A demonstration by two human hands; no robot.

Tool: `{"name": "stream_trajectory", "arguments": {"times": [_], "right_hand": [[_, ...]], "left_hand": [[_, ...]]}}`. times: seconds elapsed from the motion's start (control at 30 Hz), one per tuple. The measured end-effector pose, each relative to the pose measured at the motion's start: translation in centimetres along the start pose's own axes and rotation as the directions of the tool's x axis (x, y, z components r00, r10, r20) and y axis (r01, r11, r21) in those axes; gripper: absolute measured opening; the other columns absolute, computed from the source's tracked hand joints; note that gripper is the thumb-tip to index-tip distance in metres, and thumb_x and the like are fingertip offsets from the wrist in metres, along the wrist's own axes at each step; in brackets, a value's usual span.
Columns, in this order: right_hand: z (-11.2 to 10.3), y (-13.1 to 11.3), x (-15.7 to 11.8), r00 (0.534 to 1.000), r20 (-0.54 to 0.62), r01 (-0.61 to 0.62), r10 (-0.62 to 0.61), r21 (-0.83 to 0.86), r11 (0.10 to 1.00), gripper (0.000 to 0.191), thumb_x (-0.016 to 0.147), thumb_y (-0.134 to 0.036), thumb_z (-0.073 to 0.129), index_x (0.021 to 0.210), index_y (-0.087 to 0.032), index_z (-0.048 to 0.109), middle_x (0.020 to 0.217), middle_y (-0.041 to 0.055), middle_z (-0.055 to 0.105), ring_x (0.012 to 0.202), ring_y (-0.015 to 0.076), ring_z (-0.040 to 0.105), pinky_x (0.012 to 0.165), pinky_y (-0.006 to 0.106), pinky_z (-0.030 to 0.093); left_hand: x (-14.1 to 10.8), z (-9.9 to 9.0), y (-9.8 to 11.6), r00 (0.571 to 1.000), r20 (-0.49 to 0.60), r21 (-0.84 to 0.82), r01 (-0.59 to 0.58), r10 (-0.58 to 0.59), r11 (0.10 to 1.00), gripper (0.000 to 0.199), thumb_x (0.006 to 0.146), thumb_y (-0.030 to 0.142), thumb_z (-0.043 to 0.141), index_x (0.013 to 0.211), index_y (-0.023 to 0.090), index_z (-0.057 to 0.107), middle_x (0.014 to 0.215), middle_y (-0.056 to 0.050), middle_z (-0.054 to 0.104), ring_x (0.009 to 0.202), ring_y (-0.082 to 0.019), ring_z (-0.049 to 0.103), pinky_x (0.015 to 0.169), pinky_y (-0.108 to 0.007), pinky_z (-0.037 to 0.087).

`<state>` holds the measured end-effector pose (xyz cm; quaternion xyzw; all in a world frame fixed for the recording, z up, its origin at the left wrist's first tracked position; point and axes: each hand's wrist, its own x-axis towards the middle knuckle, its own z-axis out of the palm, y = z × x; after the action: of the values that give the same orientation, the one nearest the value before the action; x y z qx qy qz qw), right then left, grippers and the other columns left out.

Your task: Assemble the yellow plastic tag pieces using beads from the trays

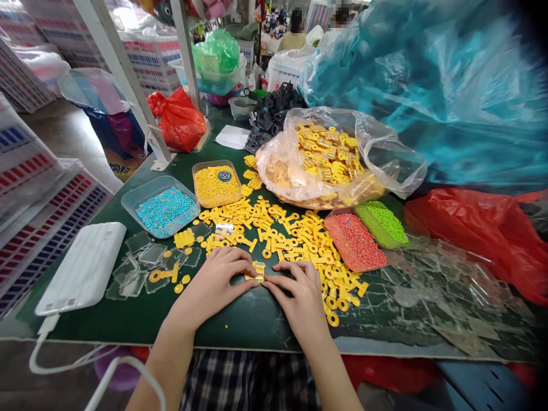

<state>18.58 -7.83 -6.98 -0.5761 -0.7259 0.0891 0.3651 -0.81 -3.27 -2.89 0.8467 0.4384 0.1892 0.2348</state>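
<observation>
A small yellow plastic piece [258,270] with coloured bits on its face is held low over the green table, between my two hands. My left hand [218,279] pinches its left side with thumb and fingers. From the right, my right hand [295,288] closes its thumb and fingertips on the lower right edge. Loose yellow plastic parts [295,237], some ring-ended and some T-shaped, lie heaped just beyond both hands. Clear square plastic covers [137,279] are scattered left of my left hand, with a few yellow discs among them.
Tubs of blue beads [166,208], yellow beads [216,185], red beads [357,240] and green beads [383,222] ring the heap. Behind stands a plastic bag [274,165] of yellow pieces. A white power bank [81,265] lies left; clear plastic sheets [445,285] lie right.
</observation>
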Motion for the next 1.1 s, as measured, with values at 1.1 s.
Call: {"name": "stream_trajectory", "arguments": {"times": [1.1], "right_hand": [[-19.0, 16.4, 6.4, 0.908, -0.335, -0.402, 0.253, -0.519, 0.754, 0.043, 0.094, -0.046, 0.041, 0.101, -0.015, 0.07, 0.103, 0.0197, 0.071, 0.097, 0.0321, 0.059, 0.083, 0.045, 0.042]], "left_hand": [[0.3, 0.3, -1.4, 0.964, -0.267, 0.158, 0.031, 0.012, 0.987, 0.037, 0.099, 0.049, 0.041, 0.1, 0.027, 0.07, 0.106, -0.006, 0.072, 0.104, -0.028, 0.062, 0.089, -0.044, 0.043]]}}
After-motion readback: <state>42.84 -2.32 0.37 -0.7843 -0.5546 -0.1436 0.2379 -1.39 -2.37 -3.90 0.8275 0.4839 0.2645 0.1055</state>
